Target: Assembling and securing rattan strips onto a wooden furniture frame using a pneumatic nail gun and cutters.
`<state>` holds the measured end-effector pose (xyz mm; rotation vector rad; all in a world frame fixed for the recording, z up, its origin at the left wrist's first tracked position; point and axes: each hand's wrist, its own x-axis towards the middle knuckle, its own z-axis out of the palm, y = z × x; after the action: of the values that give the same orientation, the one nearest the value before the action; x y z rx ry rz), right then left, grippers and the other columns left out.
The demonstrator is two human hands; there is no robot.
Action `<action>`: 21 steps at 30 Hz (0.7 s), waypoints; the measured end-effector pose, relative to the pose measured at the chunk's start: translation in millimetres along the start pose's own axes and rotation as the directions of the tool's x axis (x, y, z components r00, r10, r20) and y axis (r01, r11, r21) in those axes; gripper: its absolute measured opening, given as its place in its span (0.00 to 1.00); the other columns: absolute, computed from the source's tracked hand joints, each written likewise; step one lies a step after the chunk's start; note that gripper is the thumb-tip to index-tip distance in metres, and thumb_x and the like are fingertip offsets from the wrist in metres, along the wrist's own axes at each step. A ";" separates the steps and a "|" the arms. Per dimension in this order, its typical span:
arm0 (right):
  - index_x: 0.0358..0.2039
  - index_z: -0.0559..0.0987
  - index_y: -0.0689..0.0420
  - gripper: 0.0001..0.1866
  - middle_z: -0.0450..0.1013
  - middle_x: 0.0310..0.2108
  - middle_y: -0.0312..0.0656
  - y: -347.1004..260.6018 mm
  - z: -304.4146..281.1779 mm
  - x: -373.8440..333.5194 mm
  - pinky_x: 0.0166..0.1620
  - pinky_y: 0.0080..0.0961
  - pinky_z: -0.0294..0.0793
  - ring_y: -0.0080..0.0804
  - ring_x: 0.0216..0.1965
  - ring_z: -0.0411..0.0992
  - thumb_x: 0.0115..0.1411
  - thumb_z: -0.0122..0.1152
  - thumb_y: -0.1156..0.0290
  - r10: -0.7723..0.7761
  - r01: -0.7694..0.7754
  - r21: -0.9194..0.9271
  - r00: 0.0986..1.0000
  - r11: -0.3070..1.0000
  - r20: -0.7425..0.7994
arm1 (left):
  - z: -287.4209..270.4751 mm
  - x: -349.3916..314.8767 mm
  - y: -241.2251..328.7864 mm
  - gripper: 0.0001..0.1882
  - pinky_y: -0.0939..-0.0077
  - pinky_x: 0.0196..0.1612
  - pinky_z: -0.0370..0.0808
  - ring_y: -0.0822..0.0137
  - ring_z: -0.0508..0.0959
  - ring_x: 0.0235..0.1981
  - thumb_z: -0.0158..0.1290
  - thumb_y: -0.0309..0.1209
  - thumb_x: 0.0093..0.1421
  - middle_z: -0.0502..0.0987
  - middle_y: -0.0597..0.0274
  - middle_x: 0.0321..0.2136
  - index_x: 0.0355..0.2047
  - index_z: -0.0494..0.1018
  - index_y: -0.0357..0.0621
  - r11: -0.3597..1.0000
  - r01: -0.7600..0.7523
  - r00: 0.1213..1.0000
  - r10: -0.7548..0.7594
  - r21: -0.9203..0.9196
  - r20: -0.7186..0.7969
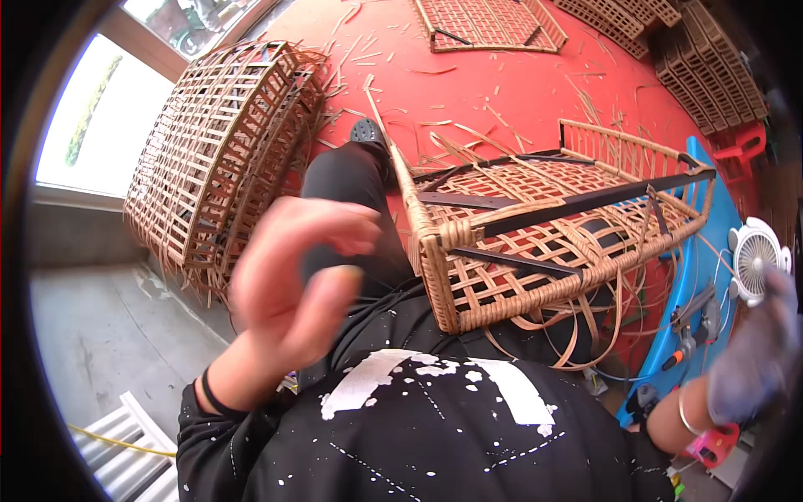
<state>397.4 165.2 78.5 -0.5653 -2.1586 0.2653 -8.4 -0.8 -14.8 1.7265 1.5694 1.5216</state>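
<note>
Rattan dominates at 3 o'clock, where a woven basket [559, 211] leans over the worker's lap, its dark bars showing and loose strands [620, 294] looping from the lower edge. At 9 o'clock, the left hand [293, 276] hangs blurred near the basket, fingers curled and thumb apart, gripping nothing visible. The right hand [757, 360], out toward 4 o'clock by a white fan [755, 259], is too blurred to tell whether it grasps anything. Pliers [687, 345] lie on a blue tabletop beside it; stacked baskets [222, 142] stand at 10 o'clock. Weaving appears to be the step in hand, seemingly between strands. The next move probably calls for steadying the rim with one hand while pulling a loose end taut.
</note>
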 end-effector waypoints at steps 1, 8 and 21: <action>0.47 0.78 0.65 0.26 0.74 0.52 0.53 23.6 37.6 -12.5 0.63 0.46 0.62 0.47 0.57 0.69 0.65 0.49 0.54 0.231 -0.252 0.072 0.948 0.965 0.219 | 13.9 -16.2 -29.4 0.14 0.78 0.34 0.73 0.68 0.76 0.32 0.55 0.20 0.58 0.79 0.57 0.34 0.45 0.75 0.30 0.999 -0.024 0.999 0.022 0.031 0.038; 0.45 0.79 0.55 0.32 0.76 0.48 0.45 91.9 111.1 -66.1 0.62 0.49 0.60 0.47 0.55 0.71 0.41 0.74 0.51 0.387 -0.129 -0.391 0.594 0.911 0.706 | 54.3 -14.1 -42.4 0.18 0.69 0.43 0.75 0.60 0.77 0.39 0.66 0.26 0.53 0.75 0.56 0.38 0.45 0.77 0.40 0.999 0.008 1.000 -0.009 0.042 0.025; 0.30 0.81 0.50 0.28 0.77 0.31 0.38 81.2 154.7 -73.1 0.62 0.56 0.53 0.40 0.38 0.76 0.45 0.66 0.36 0.167 -0.035 -0.270 0.858 0.962 0.485 | 52.7 17.7 -87.8 0.14 0.67 0.52 0.75 0.55 0.79 0.47 0.53 0.15 0.59 0.77 0.50 0.44 0.46 0.76 0.34 0.991 -0.112 0.984 0.120 0.067 -0.132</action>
<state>336.7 202.6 -96.9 -0.8308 -2.7022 0.2117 -9.5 62.8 -96.9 1.8094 1.6194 1.6973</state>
